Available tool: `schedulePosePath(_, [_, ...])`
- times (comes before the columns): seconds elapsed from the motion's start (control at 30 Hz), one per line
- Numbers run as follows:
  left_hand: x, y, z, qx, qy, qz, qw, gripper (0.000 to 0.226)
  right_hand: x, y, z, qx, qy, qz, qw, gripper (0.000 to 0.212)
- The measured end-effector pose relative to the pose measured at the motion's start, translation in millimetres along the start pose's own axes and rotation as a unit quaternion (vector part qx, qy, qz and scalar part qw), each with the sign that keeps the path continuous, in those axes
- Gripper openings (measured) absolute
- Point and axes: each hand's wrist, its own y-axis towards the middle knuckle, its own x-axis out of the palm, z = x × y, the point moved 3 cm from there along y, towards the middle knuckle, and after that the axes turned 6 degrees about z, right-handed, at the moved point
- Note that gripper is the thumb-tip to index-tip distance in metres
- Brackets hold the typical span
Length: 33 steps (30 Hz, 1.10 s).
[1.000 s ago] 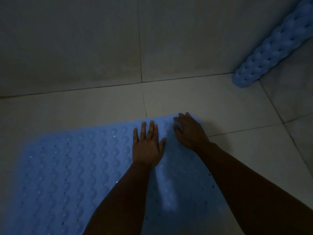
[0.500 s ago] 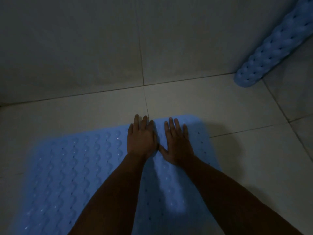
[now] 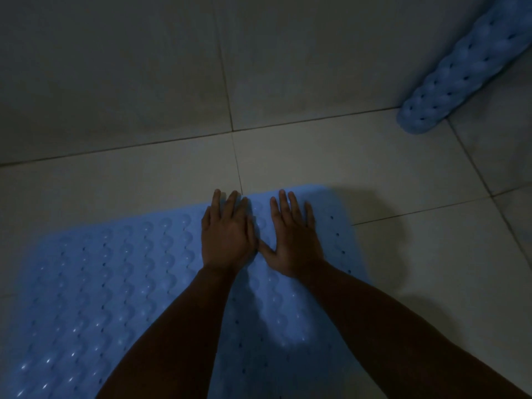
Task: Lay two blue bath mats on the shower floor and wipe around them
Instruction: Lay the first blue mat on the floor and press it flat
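Observation:
A blue bath mat (image 3: 115, 283) with rows of bumps and small holes lies flat on the tiled shower floor, filling the lower left. My left hand (image 3: 227, 234) and my right hand (image 3: 293, 237) press flat on its far edge, side by side, fingers straight and pointing away from me. The thumbs nearly meet. A second blue bath mat (image 3: 460, 70), rolled up, leans in the far right corner against the wall.
Pale floor tiles (image 3: 316, 156) with dark grout lines lie beyond and to the right of the flat mat. A tiled wall (image 3: 144, 67) rises just behind. The scene is dim.
My right hand slid in from the mat's far right corner and now lies next to my left hand. Both hands shifted slightly toward the mat's far edge.

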Motion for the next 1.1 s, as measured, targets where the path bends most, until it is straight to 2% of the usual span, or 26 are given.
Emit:
schedulePosePath(0.13, [-8.5, 1.6, -5.6, -0.015, 0.019, -0.038, 0.999, 0.05, -6.3, 9.2, -1.6, 0.021, 0.05, -0.069, 0.996, 0.098])
schedulePosePath(0.23, [-20.6, 6.7, 1.2, -0.038, 0.023, -0.075, 0.996, 0.05, -46.6, 37.4, 6.0, 0.08, 0.165, -0.129, 0.974, 0.071])
schedulePosePath(0.27, [-26.0, 8.2, 7.6, -0.045, 0.017, -0.078, 0.996, 0.05, -66.1, 44.8, 14.3, 0.101, 0.184, -0.11, 0.972, 0.062])
schedulePosePath(0.33, [-30.1, 12.6, 21.8, -0.036, 0.012, -0.081, 0.996, 0.051, -89.8, 50.6, 34.5, 0.099, 0.146, -0.049, 0.983, 0.053])
schedulePosePath(0.37, [-30.8, 14.3, 29.6, -0.024, 0.012, -0.084, 0.996, 0.052, -93.3, 45.0, 44.0, 0.089, 0.121, -0.052, 0.987, 0.054])
schedulePosePath(0.43, [-28.5, 15.0, 40.6, 0.004, 0.019, -0.095, 0.995, 0.053, -84.5, 22.8, 56.4, 0.058, 0.072, -0.097, 0.991, 0.073])
schedulePosePath(0.53, [-22.2, 7.0, 47.1, 0.026, 0.029, -0.092, 0.995, 0.053, -56.8, -13.4, 71.7, 0.029, 0.024, -0.087, 0.995, 0.096])
schedulePosePath(0.63, [-14.0, -3.4, 45.7, 0.025, 0.033, -0.095, 0.995, 0.052, -31.5, -37.2, 73.6, 0.037, 0.008, -0.121, 0.992, 0.1])
schedulePosePath(0.83, [-0.1, -12.7, 41.8, 0.028, 0.025, -0.075, 0.996, 0.053, -15.4, -47.0, 65.3, 0.047, 0.001, -0.025, 0.999, 0.095])
schedulePosePath(0.9, [2.8, -11.7, 41.7, 0.03, 0.021, -0.071, 0.997, 0.055, -14.9, -46.3, 65.1, 0.043, -0.002, -0.014, 0.999, 0.099])
schedulePosePath(1.0, [5.6, -11.0, 39.1, 0.034, 0.022, -0.069, 0.997, 0.056, -17.7, -43.5, 66.8, 0.043, 0.021, -0.065, 0.997, 0.113])
schedulePosePath(1.1, [2.0, -12.2, 41.2, 0.028, 0.015, -0.069, 0.997, 0.056, -27.5, -36.5, 70.1, 0.054, 0.059, -0.16, 0.984, 0.111])
